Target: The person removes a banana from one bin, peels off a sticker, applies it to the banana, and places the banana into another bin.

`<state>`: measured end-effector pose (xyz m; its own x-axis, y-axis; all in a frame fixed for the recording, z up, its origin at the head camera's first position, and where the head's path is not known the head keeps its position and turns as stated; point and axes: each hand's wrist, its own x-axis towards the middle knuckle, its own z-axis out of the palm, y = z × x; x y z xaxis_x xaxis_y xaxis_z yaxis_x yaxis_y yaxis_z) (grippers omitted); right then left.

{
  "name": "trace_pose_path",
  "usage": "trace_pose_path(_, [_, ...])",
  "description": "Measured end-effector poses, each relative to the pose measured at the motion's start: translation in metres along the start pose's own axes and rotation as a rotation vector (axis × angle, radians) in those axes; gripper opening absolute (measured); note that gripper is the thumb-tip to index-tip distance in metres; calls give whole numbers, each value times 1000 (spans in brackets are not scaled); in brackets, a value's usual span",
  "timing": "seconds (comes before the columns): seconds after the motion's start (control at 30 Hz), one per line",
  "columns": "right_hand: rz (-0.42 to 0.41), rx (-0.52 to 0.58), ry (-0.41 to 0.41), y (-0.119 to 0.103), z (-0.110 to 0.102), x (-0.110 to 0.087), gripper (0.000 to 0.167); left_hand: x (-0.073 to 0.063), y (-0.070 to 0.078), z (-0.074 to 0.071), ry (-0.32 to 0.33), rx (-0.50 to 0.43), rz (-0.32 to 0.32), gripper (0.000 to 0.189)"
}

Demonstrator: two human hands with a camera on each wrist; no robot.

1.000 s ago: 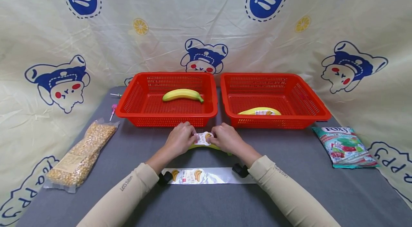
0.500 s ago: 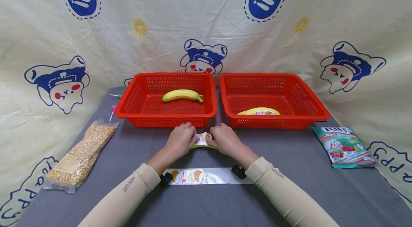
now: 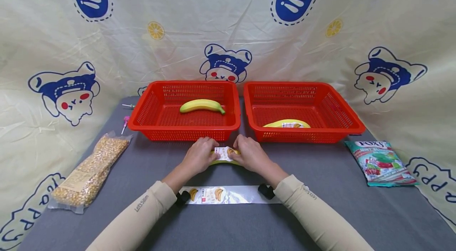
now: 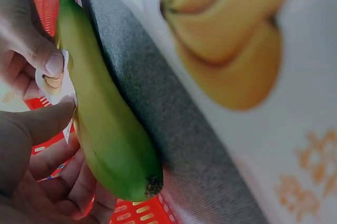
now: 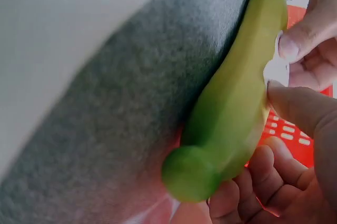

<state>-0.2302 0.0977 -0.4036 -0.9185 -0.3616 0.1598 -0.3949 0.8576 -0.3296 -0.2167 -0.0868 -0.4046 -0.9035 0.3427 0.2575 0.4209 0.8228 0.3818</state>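
Note:
A yellow-green banana (image 4: 113,129) lies crosswise on the grey cloth between both hands, in front of the red baskets. On its upper side is a white sticker (image 3: 221,153) printed with bananas. My left hand (image 3: 200,155) holds the banana's left part, its thumb on the sticker's edge and the other fingers curled along the far side. From the other end, my right hand (image 3: 250,155) grips it the same way, thumb at the sticker's right edge. In the head view the hands cover both banana ends. Nearer the body lies a shiny sticker strip (image 3: 236,195) with banana labels.
The left red basket (image 3: 185,128) contains one plain banana (image 3: 202,105); the right red basket (image 3: 335,130) contains a banana (image 3: 276,123) with a sticker. A bag of corn kernels (image 3: 92,172) lies left, a teal candy bag (image 3: 381,164) right. A pink-topped stick (image 3: 125,121) lies behind the corn.
The sticker looked crumpled between the thumbs half a second ago and now appears flatter and wider. The right hand's fingers have shifted slightly. Baskets and bags are unchanged.

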Motion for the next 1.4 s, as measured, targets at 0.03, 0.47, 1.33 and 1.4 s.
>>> trace_pose_path(0.03, [6,14,-16,2,0,0,28,0,0,0,-17,-7,-6,29])
trace_pose_path(0.47, [75,248,-178,15,-4,3,22,1,-5,-2,-116,-137,-100,27])
trace_pose_path(1.33, [-48,-9,-156,7,4,3,38,3,0,0,-152,-56,-98,38])
trace_pose_path(1.4, [-53,-6,-154,8,5,3,38,3,-1,1,-155,-49,-96,39])
